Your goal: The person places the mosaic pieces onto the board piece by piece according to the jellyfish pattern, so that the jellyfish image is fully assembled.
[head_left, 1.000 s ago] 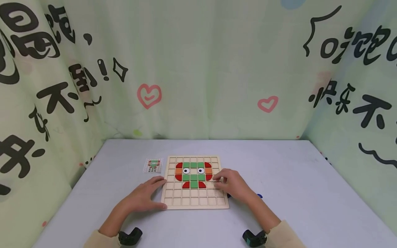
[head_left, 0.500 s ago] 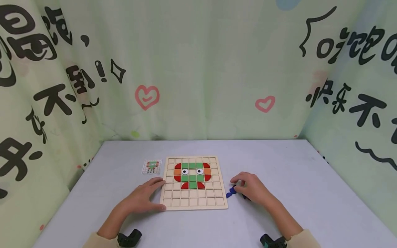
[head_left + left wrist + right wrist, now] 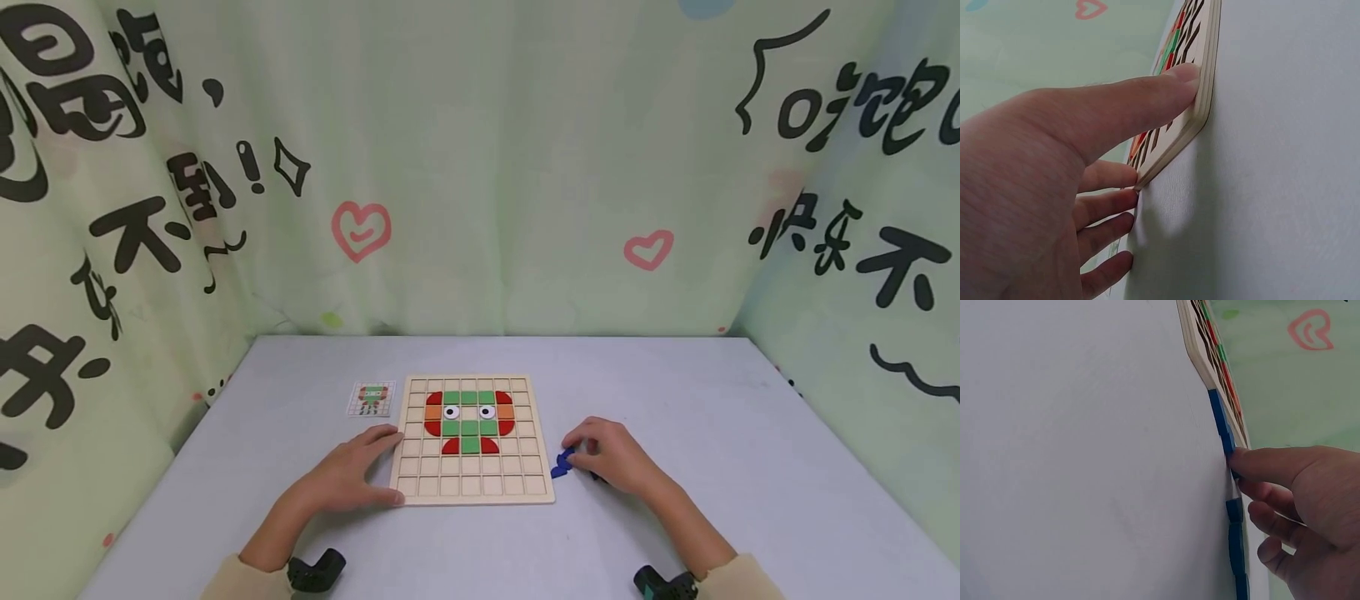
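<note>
A wooden grid board (image 3: 474,488) lies on the table with green, red and orange pieces and two eye pieces (image 3: 451,412) set in its upper half. My left hand (image 3: 348,475) rests at its left side, fingers spread straight; in the left wrist view the thumb (image 3: 1147,103) lies on the rim near the corner. Right of the board, several small blue pieces (image 3: 561,465) lie on the table. My right hand (image 3: 611,454) is over them; in the right wrist view its thumb and index finger pinch a blue piece (image 3: 1221,419) at one end. More blue pieces (image 3: 1236,547) lie below the fingers.
A small picture card (image 3: 371,399) showing a figure in coloured pieces lies left of the board. The white table (image 3: 675,400) ends at a light green curtain (image 3: 510,167) with black writing and hearts. Each wrist wears a black camera (image 3: 317,572).
My right hand has moved off the board's right edge, rightwards to the blue pieces, and its fingers have come down on them. The left hand stays at the board.
</note>
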`<action>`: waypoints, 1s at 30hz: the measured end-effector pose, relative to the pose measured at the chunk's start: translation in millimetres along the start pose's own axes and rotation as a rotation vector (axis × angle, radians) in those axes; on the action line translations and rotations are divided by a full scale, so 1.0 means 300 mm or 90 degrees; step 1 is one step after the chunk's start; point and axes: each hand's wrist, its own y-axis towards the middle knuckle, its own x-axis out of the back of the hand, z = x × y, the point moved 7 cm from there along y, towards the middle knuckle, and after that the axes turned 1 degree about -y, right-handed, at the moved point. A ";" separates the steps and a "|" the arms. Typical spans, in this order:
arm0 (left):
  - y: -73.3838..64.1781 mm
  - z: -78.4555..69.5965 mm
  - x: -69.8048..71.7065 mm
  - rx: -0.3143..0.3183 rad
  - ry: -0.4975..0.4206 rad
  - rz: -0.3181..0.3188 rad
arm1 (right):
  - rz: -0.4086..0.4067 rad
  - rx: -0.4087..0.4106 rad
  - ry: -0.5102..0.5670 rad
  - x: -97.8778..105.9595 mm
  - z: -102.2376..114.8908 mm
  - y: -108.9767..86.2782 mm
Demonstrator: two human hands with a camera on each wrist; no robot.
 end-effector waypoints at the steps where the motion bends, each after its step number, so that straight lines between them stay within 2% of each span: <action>1: 0.000 -0.002 0.001 -0.001 -0.003 0.000 | 0.000 -0.003 -0.001 -0.001 0.002 0.003; 10: -0.002 -0.009 0.003 0.008 -0.005 0.000 | -0.003 0.002 0.005 -0.005 0.025 0.012; 20: -0.002 -0.015 0.005 -0.020 -0.003 0.001 | -0.014 -0.031 0.018 -0.033 0.024 0.020; 30: -0.005 -0.014 0.009 -0.013 0.000 0.002 | -0.014 -0.050 0.008 -0.039 0.038 0.027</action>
